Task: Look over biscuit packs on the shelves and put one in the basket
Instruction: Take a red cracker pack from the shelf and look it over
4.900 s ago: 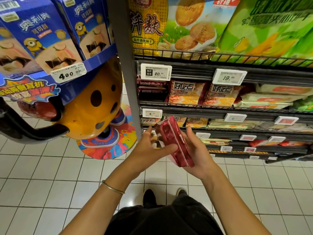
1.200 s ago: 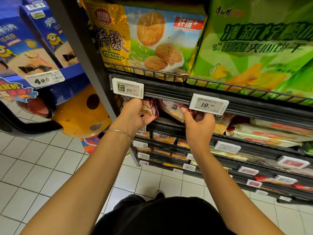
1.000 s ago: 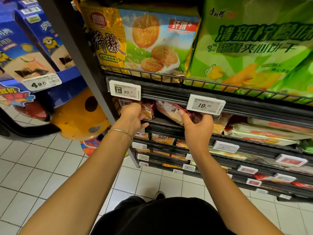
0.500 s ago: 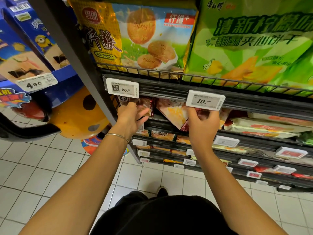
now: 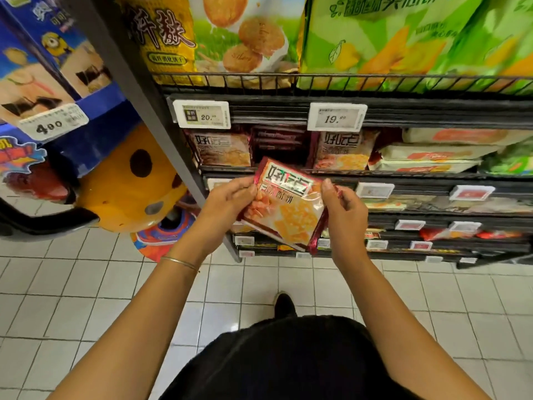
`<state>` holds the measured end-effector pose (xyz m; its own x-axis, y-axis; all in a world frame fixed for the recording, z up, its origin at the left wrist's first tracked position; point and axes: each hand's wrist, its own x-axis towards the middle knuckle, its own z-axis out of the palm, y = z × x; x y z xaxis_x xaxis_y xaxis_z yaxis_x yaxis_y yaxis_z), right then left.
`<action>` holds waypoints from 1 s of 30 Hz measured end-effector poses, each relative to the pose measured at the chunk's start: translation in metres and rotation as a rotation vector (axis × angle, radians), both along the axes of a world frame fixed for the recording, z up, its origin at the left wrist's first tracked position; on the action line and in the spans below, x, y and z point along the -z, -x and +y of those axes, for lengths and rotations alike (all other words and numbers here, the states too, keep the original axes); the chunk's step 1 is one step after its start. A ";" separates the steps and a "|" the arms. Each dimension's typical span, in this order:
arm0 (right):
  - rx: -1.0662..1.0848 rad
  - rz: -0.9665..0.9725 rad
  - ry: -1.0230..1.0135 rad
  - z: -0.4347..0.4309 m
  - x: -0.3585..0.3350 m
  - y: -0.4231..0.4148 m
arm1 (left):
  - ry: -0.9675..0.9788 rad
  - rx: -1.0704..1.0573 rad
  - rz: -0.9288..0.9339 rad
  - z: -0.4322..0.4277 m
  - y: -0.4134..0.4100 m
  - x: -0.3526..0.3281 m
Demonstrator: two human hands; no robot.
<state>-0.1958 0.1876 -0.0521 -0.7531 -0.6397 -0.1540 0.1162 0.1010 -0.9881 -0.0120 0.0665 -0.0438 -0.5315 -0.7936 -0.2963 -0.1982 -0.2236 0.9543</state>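
- Pack (image 5: 284, 203) of biscuits is hanging between my two hands, clear of the shelf (image 5: 432, 176), just out from its front edge and a little below the matching packs (image 5: 343, 151) standing there.
- My left hand (image 5: 227, 203) is pinching the pack's left side and my right hand (image 5: 344, 210) is pinching its right side. My fingers (image 5: 245, 187) are curling onto the wrapper's edges, with the printed face tilting up at me.
- I'm judging it light. The film is looking slick and crinkly, and the biscuits inside are probably stiff but brittle.
- So I'm reckoning on pressing at the crimped side seams, not squeezing the flat face.
- For a one-handed carry I'd be gripping across the short width near the middle.
- Half a second ago both hands were reaching up under the price tags (image 5: 337, 116) into that row. Now they're sitting lower and nearer to me, with the pack drawn out.
- No basket is showing anywhere.
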 end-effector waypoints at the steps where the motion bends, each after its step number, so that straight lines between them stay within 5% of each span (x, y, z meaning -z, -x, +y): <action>1: -0.006 -0.007 -0.009 0.006 -0.003 -0.006 | -0.014 0.007 -0.004 0.006 -0.008 0.000; 15: 0.003 0.001 -0.238 0.114 0.012 -0.098 | -0.347 -0.171 0.144 0.118 -0.089 0.023; 30: 0.006 0.074 -0.246 0.181 0.004 -0.065 | -0.244 -0.163 0.031 0.199 -0.056 -0.004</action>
<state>-0.1312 0.3689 -0.0563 -0.7717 -0.5855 -0.2482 0.0454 0.3386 -0.9398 0.0439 0.2655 -0.0400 -0.4141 -0.7768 -0.4743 -0.1127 -0.4734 0.8736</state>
